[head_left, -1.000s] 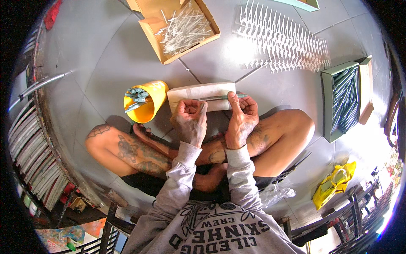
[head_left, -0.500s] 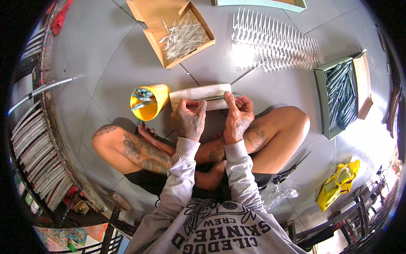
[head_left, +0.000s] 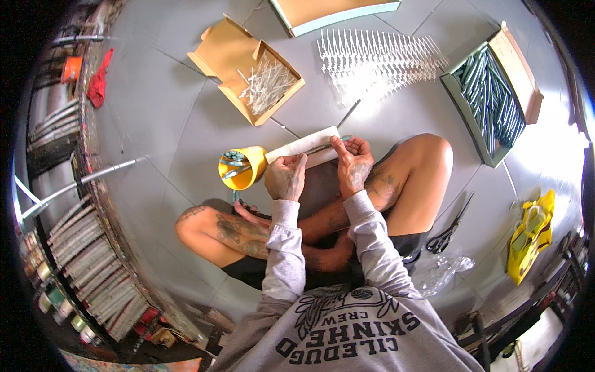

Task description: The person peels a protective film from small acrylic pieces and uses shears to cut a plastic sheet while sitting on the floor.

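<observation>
Both my hands grip a slim grey-and-teal pen lengthwise above a pale, off-white block. My left hand is closed, pinching the pen's left part between thumb and fingers. My right hand has its thumb pressed on the pen near the teal right end, with fingers curled behind it. Just left of the block, a yellow cup lies tilted toward me with several teal pens inside. The block's middle is partly covered by my hands and the pen.
Beyond are a cardboard box of clear thin pieces, white spiky strips and a pale-green box. At right sit a box of dark-green barrels, scissors and a yellow bag. A cluttered rack lines the left, near my crossed legs.
The view has turned, shifting the boxes, cup and rack within the picture. The block and pen now appear more slanted. Both hands still grip the pen.
</observation>
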`<state>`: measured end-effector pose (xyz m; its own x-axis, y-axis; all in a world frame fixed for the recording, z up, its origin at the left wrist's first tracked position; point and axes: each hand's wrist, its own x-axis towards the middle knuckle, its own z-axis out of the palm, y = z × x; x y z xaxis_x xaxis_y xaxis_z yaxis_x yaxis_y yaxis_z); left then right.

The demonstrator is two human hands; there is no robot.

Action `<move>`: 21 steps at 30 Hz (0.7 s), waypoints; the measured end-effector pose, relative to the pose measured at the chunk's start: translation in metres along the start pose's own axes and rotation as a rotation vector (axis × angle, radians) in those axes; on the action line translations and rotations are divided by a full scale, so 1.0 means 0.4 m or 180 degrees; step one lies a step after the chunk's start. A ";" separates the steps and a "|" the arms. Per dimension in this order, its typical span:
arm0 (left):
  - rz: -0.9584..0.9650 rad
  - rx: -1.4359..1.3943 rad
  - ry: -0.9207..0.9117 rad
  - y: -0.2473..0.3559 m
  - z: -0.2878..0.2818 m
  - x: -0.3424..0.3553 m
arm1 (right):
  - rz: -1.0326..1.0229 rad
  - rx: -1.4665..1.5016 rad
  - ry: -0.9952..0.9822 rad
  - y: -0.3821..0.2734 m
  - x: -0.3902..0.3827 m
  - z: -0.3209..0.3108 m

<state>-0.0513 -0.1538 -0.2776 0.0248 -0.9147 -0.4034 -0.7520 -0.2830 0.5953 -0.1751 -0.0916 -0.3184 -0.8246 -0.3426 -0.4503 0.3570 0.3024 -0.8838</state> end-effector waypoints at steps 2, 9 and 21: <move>0.0126 0.0576 -0.0125 -0.007 -0.019 0.013 | 0.0058 0.0019 0.0043 -0.012 0.002 -0.004; 0.0539 0.0077 0.0155 -0.051 -0.001 0.000 | 0.0019 0.0032 -0.0059 0.013 0.003 0.001; 0.0627 0.0658 0.0222 0.034 0.001 -0.014 | -0.0130 0.0149 0.0082 0.009 0.001 0.007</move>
<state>-0.0619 -0.1522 -0.2677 -0.0952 -0.9658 -0.2412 -0.8650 -0.0397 0.5002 -0.1730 -0.0932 -0.3222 -0.8497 -0.3306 -0.4107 0.3424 0.2464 -0.9067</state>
